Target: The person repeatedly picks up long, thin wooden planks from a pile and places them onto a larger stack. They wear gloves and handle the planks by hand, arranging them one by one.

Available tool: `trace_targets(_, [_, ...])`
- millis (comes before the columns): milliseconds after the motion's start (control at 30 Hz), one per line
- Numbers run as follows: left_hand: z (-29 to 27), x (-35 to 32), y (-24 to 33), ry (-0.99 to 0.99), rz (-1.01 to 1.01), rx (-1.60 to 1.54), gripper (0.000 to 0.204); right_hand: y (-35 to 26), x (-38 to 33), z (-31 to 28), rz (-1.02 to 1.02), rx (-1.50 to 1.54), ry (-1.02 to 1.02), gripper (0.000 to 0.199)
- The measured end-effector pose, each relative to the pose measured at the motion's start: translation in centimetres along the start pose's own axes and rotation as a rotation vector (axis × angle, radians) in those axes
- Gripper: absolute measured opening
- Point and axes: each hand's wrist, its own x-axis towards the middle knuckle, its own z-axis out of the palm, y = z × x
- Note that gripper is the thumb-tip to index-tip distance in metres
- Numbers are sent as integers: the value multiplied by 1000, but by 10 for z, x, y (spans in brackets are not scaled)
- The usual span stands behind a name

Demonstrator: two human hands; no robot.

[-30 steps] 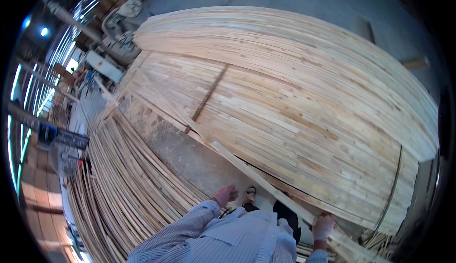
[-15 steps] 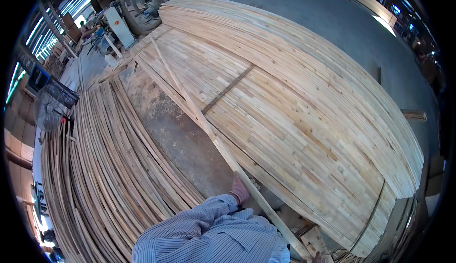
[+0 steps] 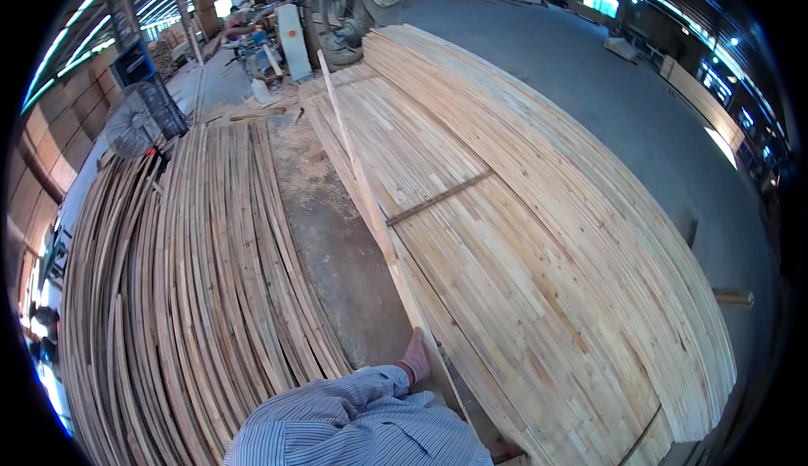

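A long, narrow wooden strip (image 3: 370,201) runs slantwise from the lower middle up toward the far left. My left hand (image 3: 415,356), in a pinkish covering that looks like a glove, is closed on the near part of this strip from its left side. Its fingers are partly hidden by the wood. Beside and beneath the strip, on the right, lies a broad layer of pale wooden strips (image 3: 497,272), crossed by a thin dark batten (image 3: 442,197). My right hand is out of the picture.
On the left lies a wide stack of rougher, darker strips (image 3: 227,255). Sawdust (image 3: 307,159) covers part of the floor between the stacks. A higher pile of pale strips (image 3: 581,163) stands on the right. A machine (image 3: 345,20) and a fan (image 3: 135,121) stand farther off.
The view has tilted up and turned left, so more of the hall shows. My left hand keeps its hold on the strip. My right hand, at the strip's near end before, has left the picture.
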Motion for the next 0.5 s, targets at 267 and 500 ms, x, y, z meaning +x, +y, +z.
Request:
trace_targets(267, [16,-15,47,113,189,92,63,5,34,8,-244,-24,119,46])
trace_targets(500, [-22,61,160,244,439,219,59,27,42,-39,-192,72,307,38])
